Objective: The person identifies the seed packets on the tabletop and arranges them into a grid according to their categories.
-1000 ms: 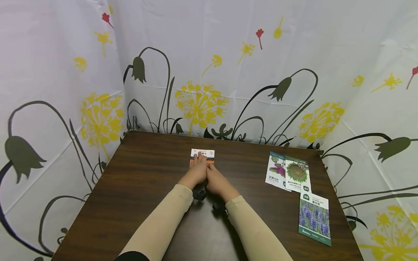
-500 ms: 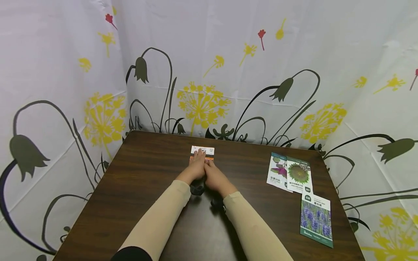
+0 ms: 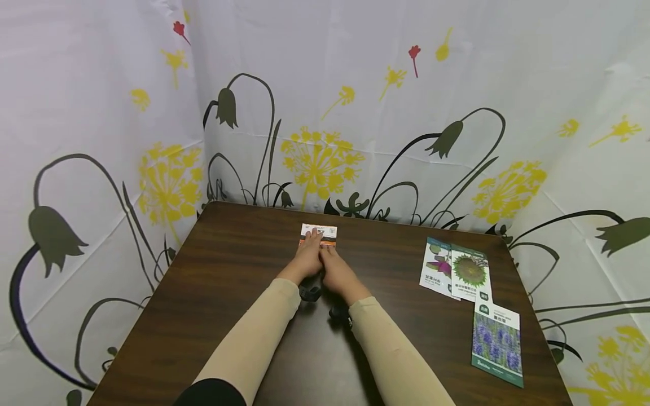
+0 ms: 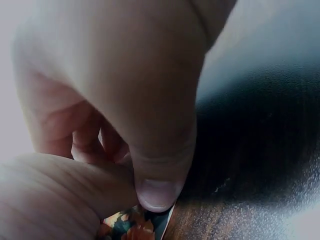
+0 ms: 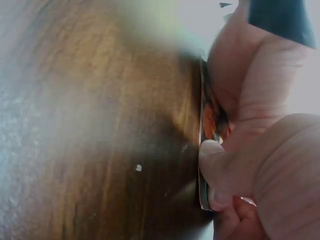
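A small seed packet (image 3: 327, 231), white-topped with a dark and orange band, lies toward the back of the table, partly hidden under both hands. My left hand (image 3: 307, 259) reaches over it with fingers straight across its face. Against it on the right is my right hand (image 3: 339, 273), at the packet's near edge. Close up in the right wrist view, the right thumb and a finger pinch the edge of the packet (image 5: 209, 117), which is seen almost side-on. In the left wrist view, a printed corner of the packet (image 4: 136, 225) shows beneath a thumb.
On the right lie a seed packet with a purple picture (image 3: 434, 270), a sunflower packet (image 3: 468, 270) overlapping it, and a lavender-picture packet (image 3: 496, 341) nearer the front. The brown table (image 3: 218, 265) backs onto a white flower-print curtain (image 3: 315, 67).
Both hands and the packet between them have shifted slightly away, toward the table's back edge. The head view has turned a little left. The packets on the right stay put.
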`<act>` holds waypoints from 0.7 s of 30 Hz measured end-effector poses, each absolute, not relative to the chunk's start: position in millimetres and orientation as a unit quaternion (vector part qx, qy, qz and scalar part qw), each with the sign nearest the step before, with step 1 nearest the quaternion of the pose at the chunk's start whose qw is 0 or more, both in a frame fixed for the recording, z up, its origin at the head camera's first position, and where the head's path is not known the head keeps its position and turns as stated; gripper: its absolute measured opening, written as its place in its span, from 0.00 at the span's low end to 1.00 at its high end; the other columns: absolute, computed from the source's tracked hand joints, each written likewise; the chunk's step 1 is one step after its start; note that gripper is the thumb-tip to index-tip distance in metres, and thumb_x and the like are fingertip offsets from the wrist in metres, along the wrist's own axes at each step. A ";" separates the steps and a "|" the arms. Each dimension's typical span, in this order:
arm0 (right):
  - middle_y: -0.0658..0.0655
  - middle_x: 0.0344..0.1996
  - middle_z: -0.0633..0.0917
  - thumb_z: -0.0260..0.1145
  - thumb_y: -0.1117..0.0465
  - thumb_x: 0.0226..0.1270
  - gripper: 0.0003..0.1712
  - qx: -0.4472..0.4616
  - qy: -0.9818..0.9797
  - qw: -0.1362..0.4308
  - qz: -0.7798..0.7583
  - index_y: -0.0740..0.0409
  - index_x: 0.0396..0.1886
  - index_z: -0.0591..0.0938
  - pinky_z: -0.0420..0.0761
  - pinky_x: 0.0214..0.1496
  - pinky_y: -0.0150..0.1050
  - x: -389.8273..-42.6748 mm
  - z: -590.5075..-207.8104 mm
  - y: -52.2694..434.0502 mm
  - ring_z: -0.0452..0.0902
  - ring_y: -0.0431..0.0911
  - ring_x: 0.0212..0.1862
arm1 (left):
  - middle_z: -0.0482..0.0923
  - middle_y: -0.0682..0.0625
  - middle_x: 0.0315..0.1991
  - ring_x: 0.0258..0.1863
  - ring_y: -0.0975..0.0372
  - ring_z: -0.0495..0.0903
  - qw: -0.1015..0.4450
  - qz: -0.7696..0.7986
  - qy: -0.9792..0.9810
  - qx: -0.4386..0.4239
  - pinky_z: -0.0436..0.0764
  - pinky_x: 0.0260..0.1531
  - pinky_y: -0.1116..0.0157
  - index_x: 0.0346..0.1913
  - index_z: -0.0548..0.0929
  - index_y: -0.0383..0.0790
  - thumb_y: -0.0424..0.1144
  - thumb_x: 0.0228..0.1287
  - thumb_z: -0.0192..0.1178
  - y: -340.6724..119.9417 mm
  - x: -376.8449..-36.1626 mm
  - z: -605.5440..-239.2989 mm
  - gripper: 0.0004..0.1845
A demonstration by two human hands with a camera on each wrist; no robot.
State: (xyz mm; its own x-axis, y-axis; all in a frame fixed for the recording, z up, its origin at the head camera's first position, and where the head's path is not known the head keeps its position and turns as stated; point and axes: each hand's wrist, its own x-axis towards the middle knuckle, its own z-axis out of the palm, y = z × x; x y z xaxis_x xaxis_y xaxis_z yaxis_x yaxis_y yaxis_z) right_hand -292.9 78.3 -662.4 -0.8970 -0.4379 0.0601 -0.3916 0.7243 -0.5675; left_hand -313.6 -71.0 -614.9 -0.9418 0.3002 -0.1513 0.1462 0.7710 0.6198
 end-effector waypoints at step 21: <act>0.61 0.63 0.85 0.72 0.68 0.73 0.22 -0.179 0.937 0.022 -0.300 0.62 0.65 0.86 0.81 0.73 0.56 -245.9 -595.7 101.8 0.84 0.57 0.66 | 0.36 0.35 0.91 0.91 0.41 0.36 0.119 0.312 0.938 0.092 0.47 0.88 0.41 0.89 0.52 0.33 0.42 0.64 0.78 -67.7 -312.2 -610.7 0.58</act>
